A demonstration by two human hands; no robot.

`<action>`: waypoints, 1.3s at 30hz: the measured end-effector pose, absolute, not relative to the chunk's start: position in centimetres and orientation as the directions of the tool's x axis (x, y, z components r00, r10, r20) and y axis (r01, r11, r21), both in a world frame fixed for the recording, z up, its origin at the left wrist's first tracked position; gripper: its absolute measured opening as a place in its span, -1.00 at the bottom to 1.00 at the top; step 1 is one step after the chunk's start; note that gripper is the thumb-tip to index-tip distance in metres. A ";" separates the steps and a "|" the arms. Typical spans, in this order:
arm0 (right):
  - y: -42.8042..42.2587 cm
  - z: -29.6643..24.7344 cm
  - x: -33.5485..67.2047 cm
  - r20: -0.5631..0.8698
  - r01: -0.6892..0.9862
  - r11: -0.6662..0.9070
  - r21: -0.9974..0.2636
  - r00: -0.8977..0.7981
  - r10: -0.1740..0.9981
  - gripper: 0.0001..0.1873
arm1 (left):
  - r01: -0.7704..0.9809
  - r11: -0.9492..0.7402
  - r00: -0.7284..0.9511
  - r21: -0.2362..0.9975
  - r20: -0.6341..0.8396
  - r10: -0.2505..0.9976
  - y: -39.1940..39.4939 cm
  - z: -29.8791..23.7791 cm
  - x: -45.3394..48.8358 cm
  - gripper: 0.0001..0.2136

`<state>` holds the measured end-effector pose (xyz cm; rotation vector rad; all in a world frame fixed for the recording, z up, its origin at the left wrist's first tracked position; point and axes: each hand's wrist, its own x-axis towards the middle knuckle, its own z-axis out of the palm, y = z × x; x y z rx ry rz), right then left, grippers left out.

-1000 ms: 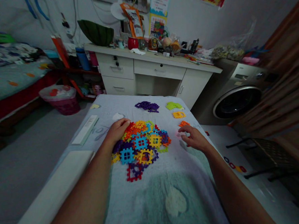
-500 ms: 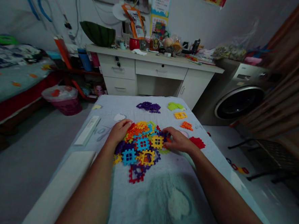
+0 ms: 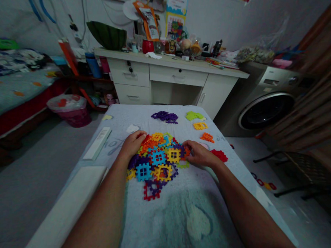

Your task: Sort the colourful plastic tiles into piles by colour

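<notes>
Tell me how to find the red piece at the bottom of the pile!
Find the pale towel-covered table, then the heap of colourful plastic tiles on it. At the heap's near edge, closest to the person, lies the red tile: the only red one there.

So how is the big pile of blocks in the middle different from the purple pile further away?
The big pile mixes blue, yellow, orange, red and purple pieces; the purple pile is one colour only. The big pile is much larger; the purple pile is small. The left hand and right hand touch the big pile; nothing touches the purple pile. Both are toothed plastic pieces on the pale cloth.
</notes>
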<state>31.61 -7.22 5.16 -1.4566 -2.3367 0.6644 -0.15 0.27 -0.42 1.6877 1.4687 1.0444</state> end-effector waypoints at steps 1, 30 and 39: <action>-7.2 5.2 31.7 0.018 0.740 0.365 -0.565 -0.431 0.902 -0.61 | 0.457 -0.149 0.048 0.877 0.142 0.989 0.2 -0.4 -0.1 -0.68; -3.8 1.7 39.4 0.374 0.906 -0.035 -0.421 0.208 0.904 -0.70 | 0.456 -0.131 0.034 0.880 0.130 0.991 0.3 -0.5 -0.1 -0.68; -5.7 3.9 33.1 0.305 0.798 0.363 -0.481 -0.236 0.923 -0.79 | 0.422 -0.140 0.041 0.896 0.135 0.990 0.2 -0.6 0.0 -0.68</action>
